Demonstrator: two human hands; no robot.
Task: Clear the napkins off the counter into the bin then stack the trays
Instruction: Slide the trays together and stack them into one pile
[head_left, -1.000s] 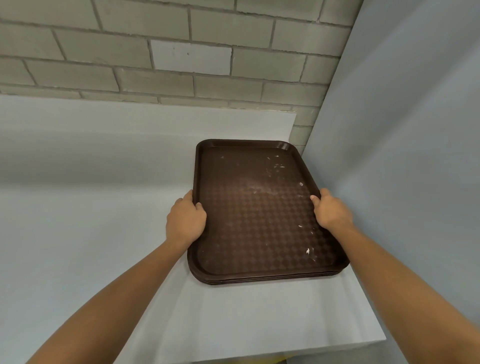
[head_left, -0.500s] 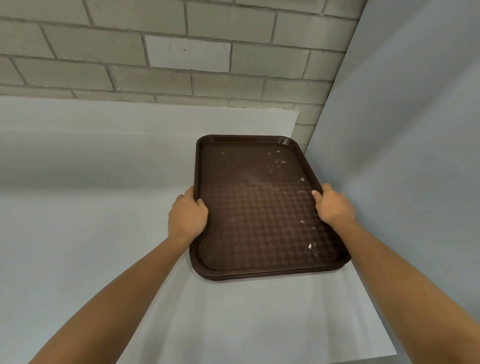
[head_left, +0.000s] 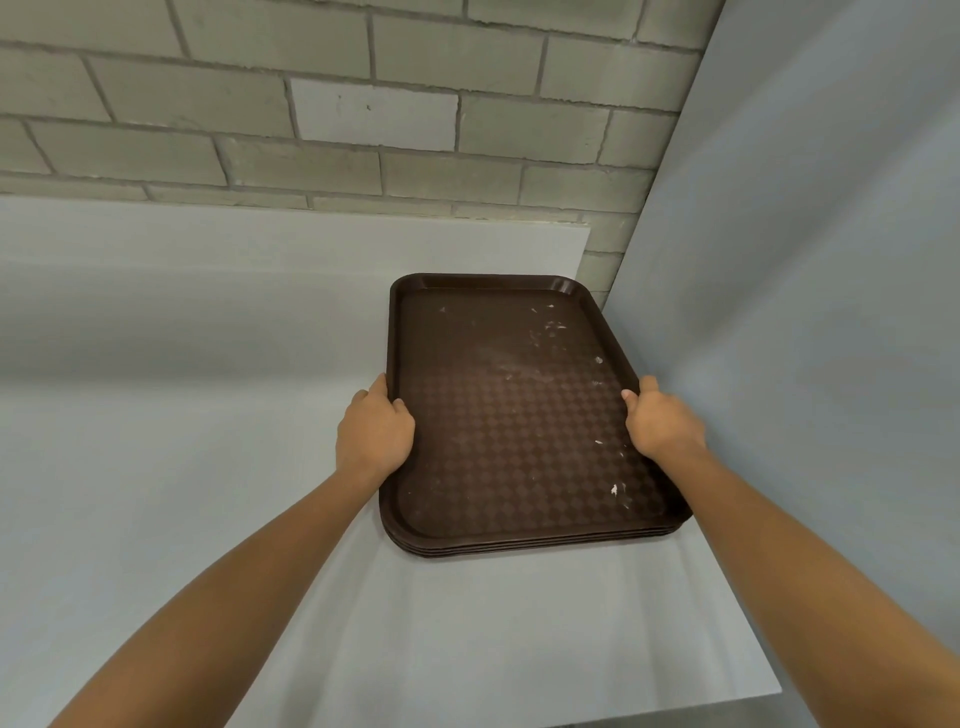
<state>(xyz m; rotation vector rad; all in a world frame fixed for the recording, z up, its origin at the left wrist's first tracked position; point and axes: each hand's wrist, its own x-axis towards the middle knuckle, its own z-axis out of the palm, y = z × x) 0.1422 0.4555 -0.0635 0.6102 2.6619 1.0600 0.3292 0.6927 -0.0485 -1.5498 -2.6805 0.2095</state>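
Observation:
A stack of several dark brown trays (head_left: 509, 415) lies on the white counter (head_left: 182, 493), in the corner by the right wall. The top tray carries small white crumbs and smears. My left hand (head_left: 373, 434) grips the stack's left rim, thumb on top of the rim. My right hand (head_left: 660, 423) grips the right rim the same way. No napkins or bin are in view.
A pale grey wall panel (head_left: 805, 312) rises right next to the trays' right side. A brick wall (head_left: 363, 119) stands behind the counter above a white backsplash. The counter's front right corner (head_left: 769, 691) is near my right forearm.
The tray stack has slid a little further back on the counter toward the brick wall, both hands keeping their grip on the rims.

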